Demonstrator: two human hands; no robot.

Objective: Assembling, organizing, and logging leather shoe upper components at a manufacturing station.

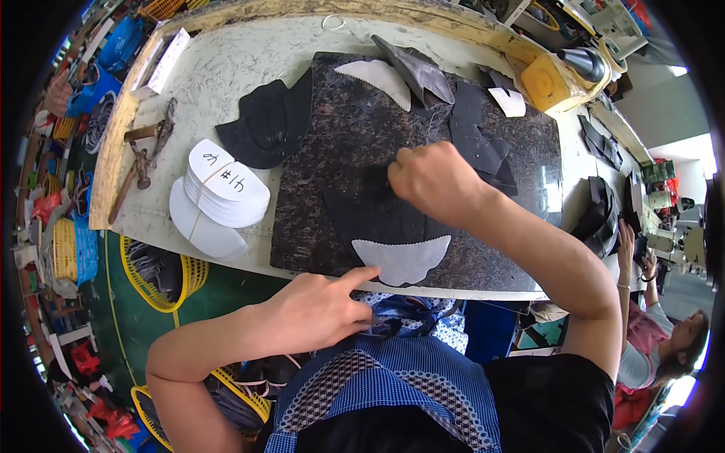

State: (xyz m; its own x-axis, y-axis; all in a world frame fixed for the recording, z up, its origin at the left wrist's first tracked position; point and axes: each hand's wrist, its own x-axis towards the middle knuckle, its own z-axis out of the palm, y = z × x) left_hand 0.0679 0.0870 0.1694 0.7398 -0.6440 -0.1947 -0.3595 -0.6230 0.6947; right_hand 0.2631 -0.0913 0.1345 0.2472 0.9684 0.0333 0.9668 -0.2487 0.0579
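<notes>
Right hand (434, 181) balled, contents hidden | left hand (317, 309): forefinger touching grey piece (404, 260), grip unclear

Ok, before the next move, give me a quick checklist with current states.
1. Left hand at the pale scalloped piece: ok, index fingertip at its left edge.
2. Right hand's grip: cannot tell; fingers curled over the black piece, their tips hidden.
3. Pale piece well inside the near edge of the marbled board: not ok, it lies right by it.
4. Hammers off the board: ok, to its left.
5. White stack banded: ok.
</notes>
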